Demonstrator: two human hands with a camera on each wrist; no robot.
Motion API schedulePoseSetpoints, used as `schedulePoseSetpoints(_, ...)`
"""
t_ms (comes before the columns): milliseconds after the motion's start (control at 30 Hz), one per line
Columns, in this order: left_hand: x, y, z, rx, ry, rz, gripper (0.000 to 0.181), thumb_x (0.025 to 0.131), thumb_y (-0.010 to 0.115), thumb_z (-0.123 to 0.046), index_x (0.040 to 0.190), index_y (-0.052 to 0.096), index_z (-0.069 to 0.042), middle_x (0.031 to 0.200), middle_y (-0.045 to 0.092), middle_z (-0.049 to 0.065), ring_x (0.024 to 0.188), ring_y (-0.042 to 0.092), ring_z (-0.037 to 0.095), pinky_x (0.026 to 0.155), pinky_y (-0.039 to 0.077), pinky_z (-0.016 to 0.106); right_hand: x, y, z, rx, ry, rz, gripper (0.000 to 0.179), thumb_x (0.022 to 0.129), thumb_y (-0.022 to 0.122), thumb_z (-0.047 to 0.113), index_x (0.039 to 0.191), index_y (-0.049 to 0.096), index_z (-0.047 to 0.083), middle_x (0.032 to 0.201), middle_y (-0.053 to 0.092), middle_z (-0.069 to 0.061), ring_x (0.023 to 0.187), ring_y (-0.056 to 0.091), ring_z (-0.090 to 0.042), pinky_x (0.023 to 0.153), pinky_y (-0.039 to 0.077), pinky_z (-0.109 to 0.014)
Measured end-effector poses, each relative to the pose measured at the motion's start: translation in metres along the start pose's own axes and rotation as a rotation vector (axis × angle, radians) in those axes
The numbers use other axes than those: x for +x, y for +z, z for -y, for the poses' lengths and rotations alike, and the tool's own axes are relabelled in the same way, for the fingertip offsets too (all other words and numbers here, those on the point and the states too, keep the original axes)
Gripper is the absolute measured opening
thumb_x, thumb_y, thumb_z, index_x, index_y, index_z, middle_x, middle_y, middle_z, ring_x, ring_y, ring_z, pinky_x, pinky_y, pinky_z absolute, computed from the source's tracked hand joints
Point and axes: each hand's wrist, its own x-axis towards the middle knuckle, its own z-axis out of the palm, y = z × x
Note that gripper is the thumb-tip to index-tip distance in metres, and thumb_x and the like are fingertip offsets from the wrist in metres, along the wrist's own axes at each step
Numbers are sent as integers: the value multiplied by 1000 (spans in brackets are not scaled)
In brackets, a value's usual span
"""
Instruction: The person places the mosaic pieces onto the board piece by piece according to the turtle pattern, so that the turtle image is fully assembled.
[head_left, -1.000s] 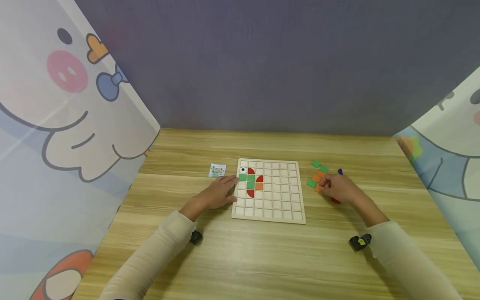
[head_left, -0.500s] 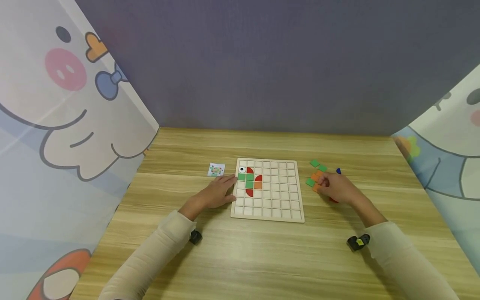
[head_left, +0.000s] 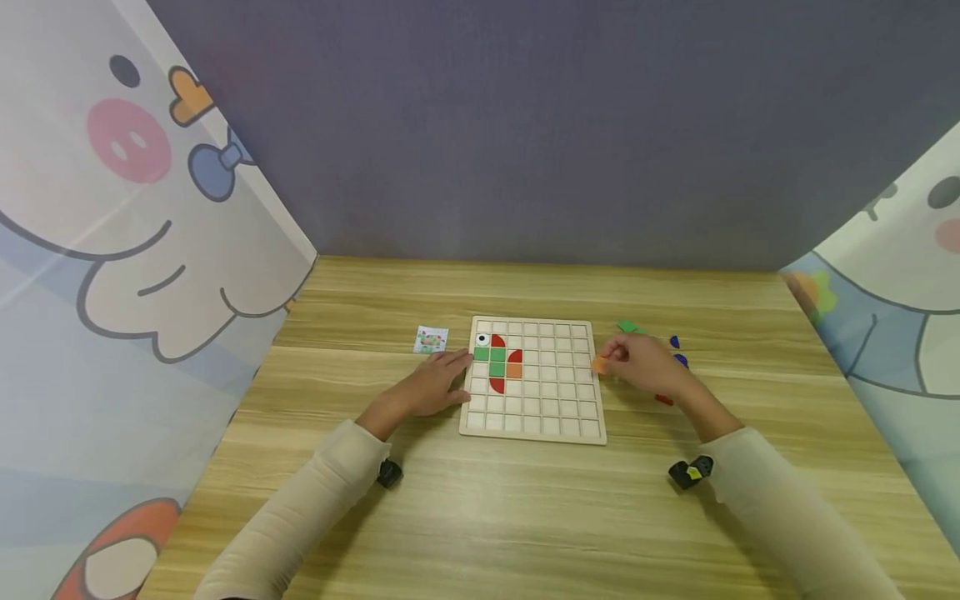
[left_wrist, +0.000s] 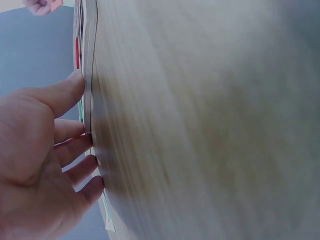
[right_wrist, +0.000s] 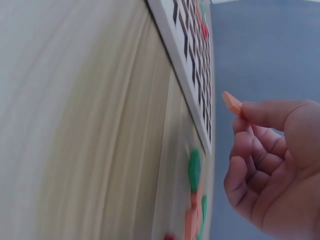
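A pale wooden grid board (head_left: 553, 410) lies mid-table. In its upper left cells sit a white eye tile (head_left: 482, 340), green squares (head_left: 497, 368), red quarter-round tiles (head_left: 497, 386) and one orange square (head_left: 513, 370). My left hand (head_left: 431, 386) rests at the board's left edge; in the left wrist view, the thumb and fingers touch that edge. Between thumb and index finger, my right hand (head_left: 645, 364) pinches another orange square tile (right_wrist: 232, 103). In the right wrist view it is raised above table level; from the head it overlaps the board's right edge.
A small picture card (head_left: 431, 340) lies left of the board's top corner. Loose tiles are spread right of the board, partly hidden by my right hand: green (head_left: 626, 326), blue (head_left: 675, 342) and red (head_left: 664, 400). A dark partition (head_left: 525, 133) rises behind the table.
My right hand has left the loose tile pile and moved left to the board's right edge, carrying an orange square tile. The left hand has stayed at the board's left edge.
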Motion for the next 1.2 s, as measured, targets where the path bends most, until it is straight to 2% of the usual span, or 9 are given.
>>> schedulePoseSetpoints(267, 0, -1, 0, -2, -8, 3, 73, 102, 62, -33, 158, 31, 1, 166, 31, 19, 155, 28, 36, 127, 20, 55, 17, 20, 26, 85, -29, 74, 5, 98, 67, 17, 101, 67, 13, 90, 65, -2, 77, 56, -15, 66, 49, -27)
schedulePoseSetpoints(600, 0, -1, 2, 2, -6, 4, 72, 102, 62, -33, 158, 32, 0, 165, 31, 20, 154, 28, 38, 125, 23, 57, 32, 49, 60, 108, -83, 159, 7, 96, 69, 16, 98, 67, 10, 84, 66, 2, 74, 56, -12, 69, 48, -27)
schedulePoseSetpoints(733, 1, 1, 2, -4, -7, -8, 72, 102, 63, -33, 158, 32, 0, 165, 32, 19, 154, 29, 38, 125, 24, 57, 37, 58, 70, 91, -142, 180, 2, 96, 66, 12, 97, 67, 11, 83, 67, 3, 72, 54, -10, 69, 48, -26)
schedulePoseSetpoints(900, 3, 2, 2, 7, -1, -9, 72, 102, 63, -33, 158, 33, 1, 165, 32, 20, 152, 31, 40, 124, 26, 57, 41, 64, 78, 60, -149, 164, 4, 95, 64, 12, 96, 67, 10, 82, 67, 4, 72, 55, -9, 68, 48, -26)
schedulePoseSetpoints(1200, 3, 0, 3, -9, -10, -15, 72, 101, 64, -32, 158, 33, 1, 165, 32, 20, 152, 31, 39, 125, 24, 57, 50, 74, 86, 70, -125, 120, 3, 92, 68, 14, 94, 67, 12, 81, 67, 2, 71, 56, -9, 67, 48, -25)
